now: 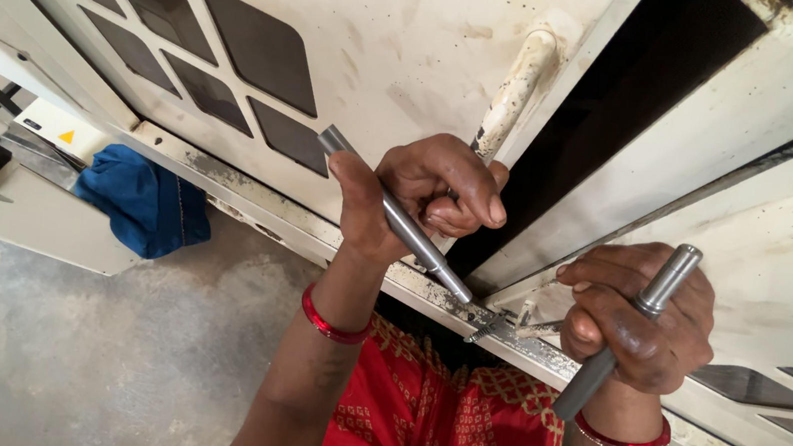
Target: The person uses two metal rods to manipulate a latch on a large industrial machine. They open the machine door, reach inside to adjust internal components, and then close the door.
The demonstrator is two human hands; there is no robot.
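Note:
My left hand (417,195) grips a grey metal rod-like tool (393,213) whose tip points down-right at the lower rim of a white appliance casing (410,33). My right hand (642,319) holds a second grey metal rod (631,327), tilted, with its lower end toward me. Between the two hands a small screw (488,327) sits at the rusty bottom edge of the casing. Both wrists wear red bangles.
The casing has dark vent openings (257,45) and a white handle (515,91); its panel stands ajar with a dark gap. A blue cloth (145,204) lies by another white unit at left. Red patterned fabric (438,420) covers my lap over a grey concrete floor.

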